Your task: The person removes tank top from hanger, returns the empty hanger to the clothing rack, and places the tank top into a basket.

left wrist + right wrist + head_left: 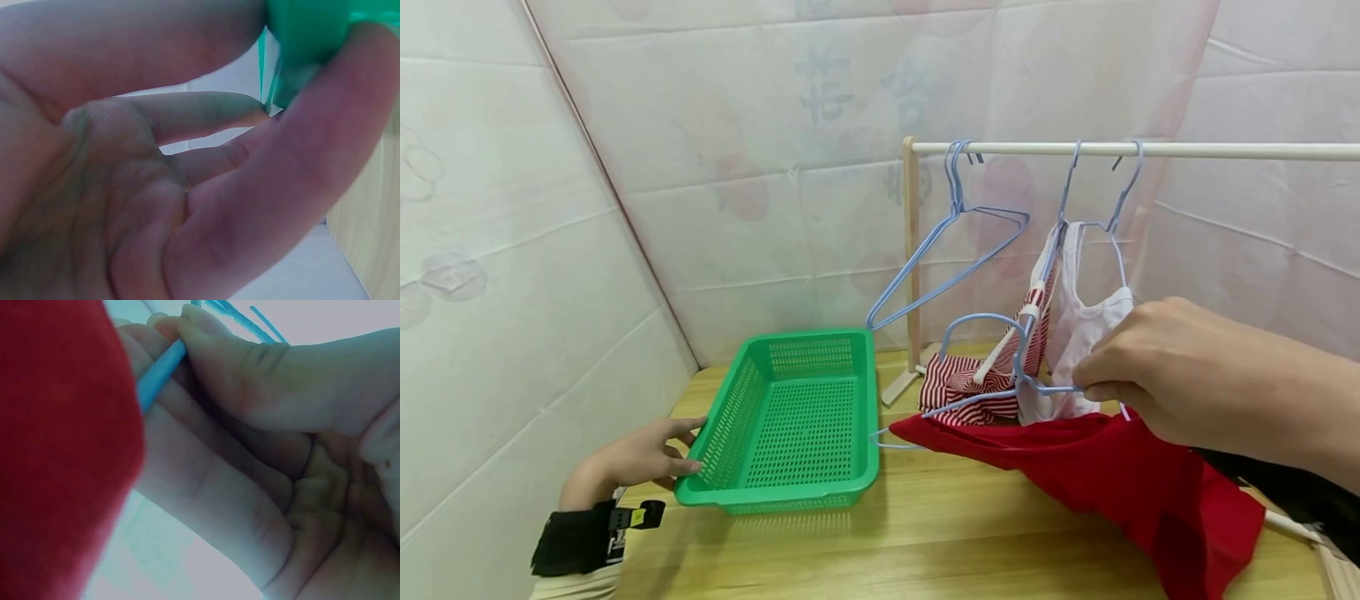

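Observation:
My left hand (pixel 643 454) grips the left edge of a green plastic basket (pixel 867 417), thumb and fingers on either side of its rim. In the left wrist view the green rim (pixel 312 37) sits between thumb and finger. My right hand (pixel 1138 371) pinches one arm of a blue clothes hanger (pixel 973 402). A red garment (pixel 1120 467) hangs from that hanger and drapes over the table. Close up in the right wrist view, thumb and fingers hold the blue hanger (pixel 161 372) beside the red cloth (pixel 62 450).
A rack's white rail (pixel 1225 151) runs across the right side on a wooden post (pixel 913 250). Empty blue hangers (pixel 917 258) hang at its left end. Further right hang a red-striped garment (pixel 1037 325) and a white tank top (pixel 1086 321). Below is the wooden table (pixel 925 542).

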Tool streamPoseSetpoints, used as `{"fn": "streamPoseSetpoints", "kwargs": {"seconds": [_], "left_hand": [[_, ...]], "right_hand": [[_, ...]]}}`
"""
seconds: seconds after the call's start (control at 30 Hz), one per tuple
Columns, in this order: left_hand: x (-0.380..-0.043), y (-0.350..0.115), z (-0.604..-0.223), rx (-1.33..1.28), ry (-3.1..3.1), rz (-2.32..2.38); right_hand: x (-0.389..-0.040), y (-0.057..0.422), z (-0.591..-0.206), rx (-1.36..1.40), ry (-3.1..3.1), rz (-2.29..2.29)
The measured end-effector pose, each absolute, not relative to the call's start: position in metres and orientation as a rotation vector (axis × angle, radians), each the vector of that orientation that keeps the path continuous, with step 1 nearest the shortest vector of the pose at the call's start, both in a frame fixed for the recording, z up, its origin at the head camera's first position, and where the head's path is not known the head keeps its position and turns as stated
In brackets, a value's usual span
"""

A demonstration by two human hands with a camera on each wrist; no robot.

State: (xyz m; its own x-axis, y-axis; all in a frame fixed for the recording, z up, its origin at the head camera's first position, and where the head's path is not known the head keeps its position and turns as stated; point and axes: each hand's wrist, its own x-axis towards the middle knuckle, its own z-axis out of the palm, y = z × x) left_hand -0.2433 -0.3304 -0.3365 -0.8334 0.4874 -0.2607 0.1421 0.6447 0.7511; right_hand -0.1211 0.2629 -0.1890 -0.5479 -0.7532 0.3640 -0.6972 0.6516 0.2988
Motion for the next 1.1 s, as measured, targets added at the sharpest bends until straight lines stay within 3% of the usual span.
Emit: {"fn": "streamPoseSetpoints", "kwargs": {"seconds": [0.23, 0.43, 0.73, 1.1], "left_hand": [[-0.242, -0.328, -0.335, 0.503, 2.495, 0.985], [-0.235, -0.313, -0.325, 0.672, 2.858, 0.840], [-0.221, -0.251, -0.291, 1.098, 2.998, 0.955], [-0.221, -0.172, -0.288, 1.379, 2.782, 1.091]], "right_hand": [[-0.116, 0.253, -0.179, 1.154, -2.344, -0.151], [-0.119, 0.257, -0.180, 1.115, -2.361, -0.146], [-0.122, 0.262, -0.182, 1.090, -2.388, -0.093], [-0.132, 0.259, -0.182, 1.136, -2.353, -0.043]]}}
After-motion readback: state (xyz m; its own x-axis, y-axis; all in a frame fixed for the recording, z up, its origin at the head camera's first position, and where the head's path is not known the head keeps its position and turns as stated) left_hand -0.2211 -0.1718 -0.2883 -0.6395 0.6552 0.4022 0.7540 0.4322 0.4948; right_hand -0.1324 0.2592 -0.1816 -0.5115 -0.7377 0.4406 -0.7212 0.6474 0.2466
